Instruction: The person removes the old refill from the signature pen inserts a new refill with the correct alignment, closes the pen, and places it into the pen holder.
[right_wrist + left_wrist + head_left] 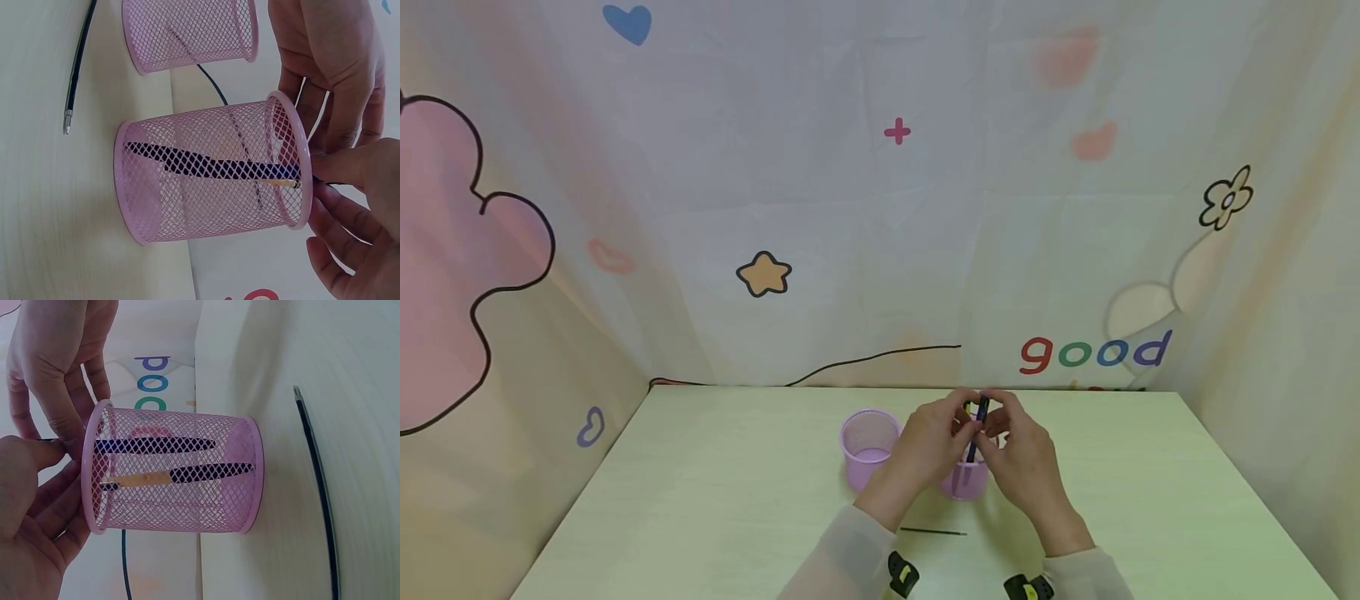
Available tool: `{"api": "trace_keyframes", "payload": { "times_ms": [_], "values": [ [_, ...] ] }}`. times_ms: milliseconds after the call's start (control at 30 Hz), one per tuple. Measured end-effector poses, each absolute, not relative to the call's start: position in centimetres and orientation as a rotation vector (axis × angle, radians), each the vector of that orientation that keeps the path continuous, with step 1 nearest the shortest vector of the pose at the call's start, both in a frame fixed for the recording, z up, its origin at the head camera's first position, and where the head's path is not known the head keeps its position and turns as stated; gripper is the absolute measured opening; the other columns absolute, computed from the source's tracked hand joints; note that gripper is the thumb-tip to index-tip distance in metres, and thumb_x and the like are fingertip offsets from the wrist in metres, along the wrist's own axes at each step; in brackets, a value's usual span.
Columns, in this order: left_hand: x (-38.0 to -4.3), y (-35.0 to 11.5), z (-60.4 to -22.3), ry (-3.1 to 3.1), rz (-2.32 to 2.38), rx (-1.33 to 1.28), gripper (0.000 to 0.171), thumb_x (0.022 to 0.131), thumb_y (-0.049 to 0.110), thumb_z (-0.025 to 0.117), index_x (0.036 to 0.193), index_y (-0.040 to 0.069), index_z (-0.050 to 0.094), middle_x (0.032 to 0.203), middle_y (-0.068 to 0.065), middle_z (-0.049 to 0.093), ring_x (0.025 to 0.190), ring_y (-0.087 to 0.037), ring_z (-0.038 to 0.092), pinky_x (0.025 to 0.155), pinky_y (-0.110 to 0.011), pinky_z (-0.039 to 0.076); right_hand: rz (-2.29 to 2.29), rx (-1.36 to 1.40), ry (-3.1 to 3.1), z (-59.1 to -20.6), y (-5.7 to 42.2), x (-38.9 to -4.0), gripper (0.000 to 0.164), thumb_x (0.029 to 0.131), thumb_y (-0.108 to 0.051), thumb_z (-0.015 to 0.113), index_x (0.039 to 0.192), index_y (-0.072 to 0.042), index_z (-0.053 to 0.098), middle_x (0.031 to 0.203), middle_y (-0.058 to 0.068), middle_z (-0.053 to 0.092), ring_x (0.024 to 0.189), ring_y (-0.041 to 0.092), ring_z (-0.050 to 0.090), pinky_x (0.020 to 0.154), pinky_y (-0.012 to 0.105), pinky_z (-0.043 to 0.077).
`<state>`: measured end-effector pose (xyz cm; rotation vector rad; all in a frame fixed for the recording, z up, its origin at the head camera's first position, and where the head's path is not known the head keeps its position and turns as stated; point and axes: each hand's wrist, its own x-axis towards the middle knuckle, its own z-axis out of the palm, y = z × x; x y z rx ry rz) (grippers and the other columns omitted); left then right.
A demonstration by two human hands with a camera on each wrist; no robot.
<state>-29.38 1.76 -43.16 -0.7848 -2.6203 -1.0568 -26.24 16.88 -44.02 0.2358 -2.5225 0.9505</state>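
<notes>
A dark blue and black pen [973, 452] stands with its lower part inside a pink mesh pen cup [959, 493]. My left hand [927, 442] and right hand [1024, 460] meet above the rim, thumbs and fingers pinching the pen's upper end. Through the mesh in the left wrist view, its black lower half points at the cup's base. Beside it in the same cup leans a yellow and black pen [147, 479]. A thin black refill [934, 531] with a metal tip lies on the table in front of the cup. The fingers partly hide the held pen's top.
A second pink mesh cup [854, 473] stands to the left, partly behind the left hand. The right wrist view shows a thin dark line [214, 85] beyond the cups. A printed cloth backdrop [850, 208] rises behind the pale table [715, 500].
</notes>
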Motion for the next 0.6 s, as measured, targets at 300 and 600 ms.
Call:
{"api": "trace_keyframes", "payload": {
  "times_ms": [300,600],
  "values": [
    [-29.4,1.86,-43.23,-2.698,-0.922,-0.754,0.024,0.099,0.028,0.06,0.123,0.028,0.055,0.088,0.007,0.071,0.069,-0.003,0.059,0.064,-0.019,0.046,0.861,0.211,-2.529,-44.49,16.94,-26.37,0.047,0.085,-0.013,0.075,0.127,-0.019,0.055,0.085,0.001,0.069,0.074,0.017,0.052,0.065,0.028,0.037],
    [-29.38,2.05,-43.54,-2.685,-0.619,-0.691,0.022,0.099,0.037,0.058,0.121,0.032,0.058,0.083,0.016,0.07,0.079,-0.007,0.061,0.084,-0.033,0.042,0.831,0.176,-2.529,-45.02,16.86,-26.54,0.043,0.085,-0.016,0.077,0.124,-0.018,0.058,0.084,0.0,0.074,0.077,0.02,0.053,0.072,0.033,0.034]
  ]
}}
